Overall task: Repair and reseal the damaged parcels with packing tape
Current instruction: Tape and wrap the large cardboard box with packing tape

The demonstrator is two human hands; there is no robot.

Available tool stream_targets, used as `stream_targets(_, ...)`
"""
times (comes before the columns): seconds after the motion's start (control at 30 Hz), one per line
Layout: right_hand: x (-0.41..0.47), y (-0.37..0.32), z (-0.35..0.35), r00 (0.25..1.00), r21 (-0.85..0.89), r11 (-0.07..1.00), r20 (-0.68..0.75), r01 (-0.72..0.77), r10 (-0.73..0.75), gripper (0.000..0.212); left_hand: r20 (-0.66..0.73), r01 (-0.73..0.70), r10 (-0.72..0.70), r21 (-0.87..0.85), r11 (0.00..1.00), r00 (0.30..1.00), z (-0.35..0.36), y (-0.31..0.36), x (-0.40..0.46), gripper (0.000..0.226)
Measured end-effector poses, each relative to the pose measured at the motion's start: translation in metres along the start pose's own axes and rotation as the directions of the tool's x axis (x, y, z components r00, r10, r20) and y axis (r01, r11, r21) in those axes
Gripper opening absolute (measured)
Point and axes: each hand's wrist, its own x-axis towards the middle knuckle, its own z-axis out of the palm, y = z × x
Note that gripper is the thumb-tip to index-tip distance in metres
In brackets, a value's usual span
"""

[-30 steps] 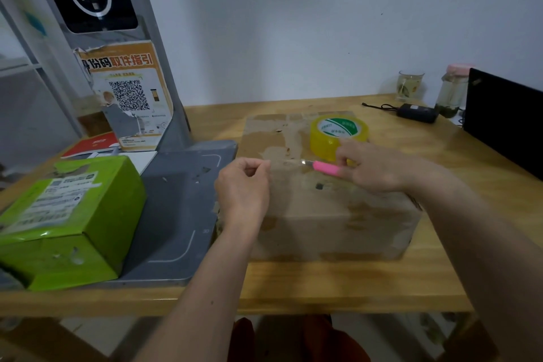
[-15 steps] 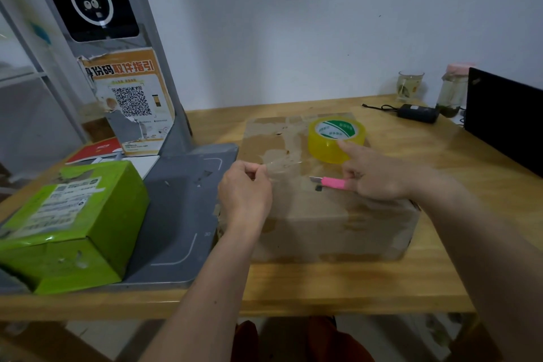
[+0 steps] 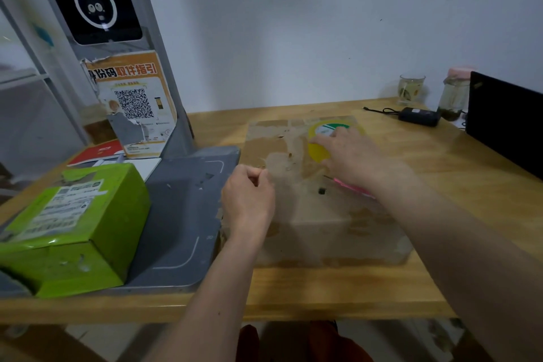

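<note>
Brown cardboard parcel [image 3: 320,203] flat on the wooden table [image 3: 440,200], top patched with old tape. Yellow roll of packing tape [image 3: 318,150] on the parcel's far right part, partly covered. Right hand [image 3: 349,156] reaching over the roll, fingers spread and resting on its top, thumb at the yellow side; held rather than merely touched, cannot tell, blurred. Pink cutter [image 3: 352,186] lying on the parcel top, just under the right wrist, blade tip pointing left. Left hand [image 3: 248,200] at the parcel's left edge, fingers curled, thumb and forefinger pinched together; what is pinched too faint to make out. Green parcel [image 3: 73,229] with a white label, well apart on the left, on a grey scale platform [image 3: 182,214]. Far right: glass cup [image 3: 411,89], jar [image 3: 454,97], black adapter [image 3: 418,116], dark laptop [image 3: 505,123].
</note>
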Motion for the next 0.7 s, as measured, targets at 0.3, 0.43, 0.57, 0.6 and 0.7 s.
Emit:
stream_targets(0.3, 0.009, 0.006, 0.008, 0.997, 0.078, 0.995, -0.052, -0.054, 0.059, 0.051, -0.091, 0.027, -0.035, -0.087, 0.996, 0.995, -0.001, 0.007, -0.001, 0.022)
stream_targets(0.43, 0.011, 0.005, 0.008, 0.996, 0.115, 0.991, -0.044, -0.068, 0.073, 0.035, -0.143, 0.024, -0.043, -0.130, 0.991, 0.989, -0.008, 0.001, -0.001, 0.020)
stream_targets(0.57, 0.002, 0.003, 0.002, 0.997, 0.234, 0.971, -0.053, -0.046, 0.060, 0.033, -0.090, -0.084, 0.072, -0.143, 0.986, 0.993, -0.010, -0.002, -0.013, 0.021)
stream_targets(0.6, 0.000, 0.003, 0.001, 0.997, 0.258, 0.965, -0.050, -0.036, 0.051, 0.034, -0.079, -0.115, 0.104, -0.161, 0.980, 0.991, -0.011, -0.003, -0.015, 0.022)
stream_targets(0.7, -0.005, 0.005, 0.000, 0.999, 0.288, 0.958, -0.046, -0.002, 0.016, 0.039, -0.041, -0.193, 0.189, -0.238, 0.952, 0.981, -0.016, -0.008, -0.019, 0.023)
